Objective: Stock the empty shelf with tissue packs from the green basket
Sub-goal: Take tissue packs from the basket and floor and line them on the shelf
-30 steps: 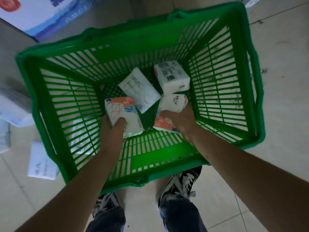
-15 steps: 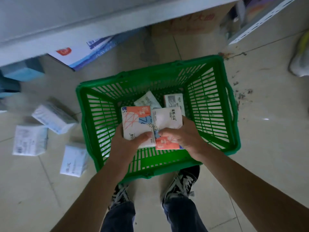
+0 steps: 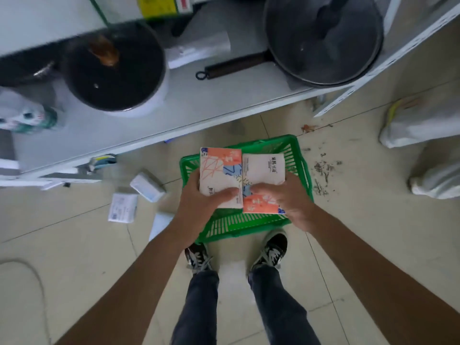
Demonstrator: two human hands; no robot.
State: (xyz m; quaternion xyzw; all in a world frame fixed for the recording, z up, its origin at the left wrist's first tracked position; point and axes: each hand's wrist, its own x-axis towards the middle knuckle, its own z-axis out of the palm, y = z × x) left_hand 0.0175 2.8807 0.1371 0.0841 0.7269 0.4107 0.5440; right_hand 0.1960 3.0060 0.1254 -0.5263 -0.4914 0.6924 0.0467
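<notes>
The green basket (image 3: 302,168) stands on the floor just ahead of my feet, mostly hidden under what I hold. My left hand (image 3: 199,197) grips a white tissue pack with an orange end and red line pattern (image 3: 220,174). Pressed against it on the right is a second white tissue pack with an orange end (image 3: 263,178), held by my right hand (image 3: 286,197). Both packs are lifted well above the basket, side by side. Whatever is left inside the basket is out of sight.
A white shelf board (image 3: 199,105) runs across the top, carrying a dark pot (image 3: 112,70) and a long-handled black pan (image 3: 321,38). Three white tissue packs (image 3: 146,186) lie on the tiled floor at left. A pale sack (image 3: 420,123) and scattered debris (image 3: 323,170) sit at right.
Both hands have lifted the two packs out of the basket and raised them together. My view has risen and tipped forward, bringing the shelf with the pot and pan into sight.
</notes>
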